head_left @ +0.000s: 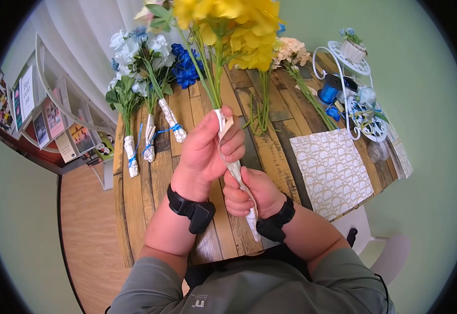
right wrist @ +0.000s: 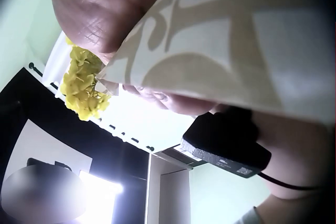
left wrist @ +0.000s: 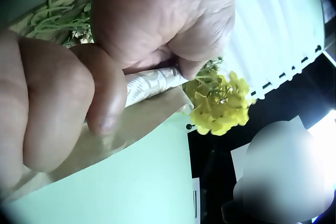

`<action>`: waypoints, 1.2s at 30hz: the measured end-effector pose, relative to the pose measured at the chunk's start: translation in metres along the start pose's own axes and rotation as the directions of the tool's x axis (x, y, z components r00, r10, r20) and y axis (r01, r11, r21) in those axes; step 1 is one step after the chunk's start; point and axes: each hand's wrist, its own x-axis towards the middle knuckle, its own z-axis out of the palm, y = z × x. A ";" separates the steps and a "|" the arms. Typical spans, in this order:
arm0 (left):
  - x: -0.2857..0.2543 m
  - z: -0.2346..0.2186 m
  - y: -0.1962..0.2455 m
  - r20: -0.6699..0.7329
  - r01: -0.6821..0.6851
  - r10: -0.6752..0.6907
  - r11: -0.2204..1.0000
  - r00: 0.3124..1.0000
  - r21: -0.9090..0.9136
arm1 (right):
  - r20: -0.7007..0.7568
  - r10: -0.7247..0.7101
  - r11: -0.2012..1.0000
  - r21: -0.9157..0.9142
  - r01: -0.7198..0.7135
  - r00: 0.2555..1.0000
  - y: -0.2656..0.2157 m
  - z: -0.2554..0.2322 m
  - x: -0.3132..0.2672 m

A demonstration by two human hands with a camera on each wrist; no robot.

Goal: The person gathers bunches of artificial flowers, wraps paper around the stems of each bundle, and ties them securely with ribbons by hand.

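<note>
In the head view, a bouquet of yellow artificial flowers (head_left: 239, 36) stands up in front of me, its green stems (head_left: 215, 89) running down into patterned wrapping paper (head_left: 234, 166). My left hand (head_left: 205, 144) grips the wrapped stems near the paper's upper end, fingers curled round it. Lower down, my right hand (head_left: 254, 191) holds the paper, and its tail hangs below the fist. The left wrist view shows the paper (left wrist: 155, 85) rolled between thumb and fingers, with a loose flap under it. Printed paper (right wrist: 210, 50) fills much of the right wrist view.
Several paper-wrapped bunches tied with blue ribbon (head_left: 176, 127) lie at the left of the wooden table (head_left: 207, 251). To the right are a patterned paper sheet (head_left: 333, 172), peach flowers (head_left: 291, 51), a blue ribbon spool (head_left: 330, 89) and a white metal stand (head_left: 348, 112). A magazine rack (head_left: 55, 112) stands far left.
</note>
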 end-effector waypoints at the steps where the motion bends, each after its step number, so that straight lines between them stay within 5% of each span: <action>1: 0.000 -0.001 0.000 0.009 0.008 -0.008 0.999 1.000 -0.039 | -0.024 -0.014 0.999 -0.033 0.013 1.000 0.000 0.002 0.000; 8: 0.000 0.010 -0.001 -0.133 -0.133 0.184 0.937 0.974 0.324 | -0.271 -0.250 0.891 -0.440 0.111 0.930 0.002 0.002 0.007; 11: 0.000 0.010 0.001 -0.166 -0.154 0.203 0.952 0.965 0.266 | -0.208 -0.189 0.931 -0.349 0.107 0.960 -0.001 0.001 0.005; 17: 0.000 0.003 0.004 0.031 -0.146 0.148 0.988 0.989 -0.041 | -0.054 -0.047 0.995 -0.087 0.042 0.997 0.002 -0.008 0.004; 24: 0.001 0.020 0.008 -0.220 -0.194 0.284 0.915 0.933 0.355 | -0.303 -0.257 0.852 -0.520 0.067 0.918 0.010 -0.006 0.013; 29: 0.001 0.027 0.005 -0.270 -0.196 0.328 0.886 0.905 0.420 | -0.292 -0.212 0.876 -0.481 0.048 0.933 0.008 -0.008 0.012; 31: 0.001 0.026 0.006 -0.291 -0.104 0.348 0.781 0.891 0.616 | -0.307 -0.202 0.876 -0.481 0.031 0.930 0.008 -0.007 0.012; 36: 0.002 0.023 0.014 -0.300 -0.156 0.353 0.838 0.886 0.523 | -0.295 -0.187 0.862 -0.507 0.012 0.937 0.007 -0.002 0.013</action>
